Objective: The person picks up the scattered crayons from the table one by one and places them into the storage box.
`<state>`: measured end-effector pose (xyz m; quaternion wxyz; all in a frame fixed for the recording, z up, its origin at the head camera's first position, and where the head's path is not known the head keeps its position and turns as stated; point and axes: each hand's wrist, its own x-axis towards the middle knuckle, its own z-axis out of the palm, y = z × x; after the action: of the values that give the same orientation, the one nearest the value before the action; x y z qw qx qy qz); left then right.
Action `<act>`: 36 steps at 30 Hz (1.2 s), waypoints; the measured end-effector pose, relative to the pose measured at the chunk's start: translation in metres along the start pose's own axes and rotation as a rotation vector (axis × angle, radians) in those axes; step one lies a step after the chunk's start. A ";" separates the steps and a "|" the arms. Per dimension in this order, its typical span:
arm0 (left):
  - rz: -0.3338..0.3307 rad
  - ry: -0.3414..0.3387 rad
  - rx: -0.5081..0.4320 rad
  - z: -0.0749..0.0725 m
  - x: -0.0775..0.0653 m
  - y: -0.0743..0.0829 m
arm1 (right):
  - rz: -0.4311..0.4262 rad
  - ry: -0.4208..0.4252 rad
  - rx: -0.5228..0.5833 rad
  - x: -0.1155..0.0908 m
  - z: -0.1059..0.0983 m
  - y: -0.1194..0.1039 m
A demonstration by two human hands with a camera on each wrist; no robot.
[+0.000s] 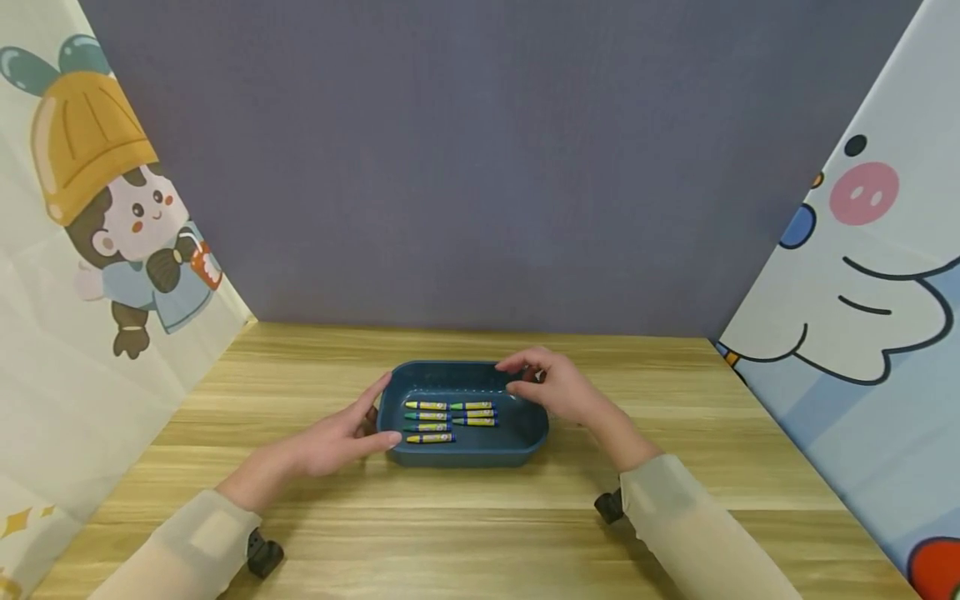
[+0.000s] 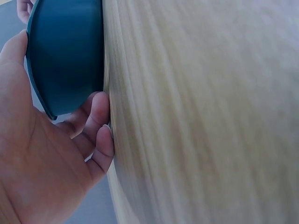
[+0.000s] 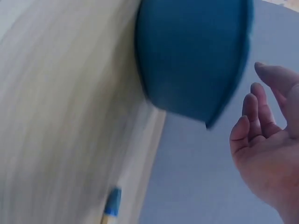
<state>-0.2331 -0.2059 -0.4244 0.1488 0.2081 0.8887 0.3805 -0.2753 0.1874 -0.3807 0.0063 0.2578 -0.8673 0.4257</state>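
A dark blue-green plastic tray [image 1: 465,457] stands on the table. Several crayons [image 1: 430,417] in yellow wrappers lie inside it in two columns, with yellow and green tips. My left hand [image 1: 337,437] grips the tray's left end. In the left wrist view the thumb of that hand [image 2: 42,154] is at the rim, and its fingers curl against the outer wall. Over the tray's right end, my right hand [image 1: 566,387] hovers with loosely bent fingers. Nothing shows between the fingers of the right hand [image 3: 271,130] in the right wrist view, where it is apart from the tray wall.
The wood-grain table [image 1: 450,533] runs back to a grey upright panel [image 1: 480,167]. Printed cartoon sheets flank it left [image 1: 45,400] and right [image 1: 885,333]. A small blue-ended, crayon-like thing [image 3: 112,205] lies on the table in the right wrist view.
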 end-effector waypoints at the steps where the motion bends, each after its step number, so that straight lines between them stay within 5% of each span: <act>1: 0.001 0.000 -0.002 0.000 0.000 0.000 | 0.004 0.006 -0.001 -0.002 -0.005 0.001; 21: -0.006 0.002 0.009 0.001 0.001 0.002 | 0.153 0.038 -0.136 -0.061 -0.077 0.051; 36: -0.003 -0.012 -0.006 0.001 -0.001 0.003 | 0.245 -0.125 -0.094 -0.083 -0.097 0.097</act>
<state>-0.2315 -0.2042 -0.4228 0.1551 0.2088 0.8869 0.3818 -0.2676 0.3448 -0.4096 -0.0878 0.1757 -0.9099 0.3654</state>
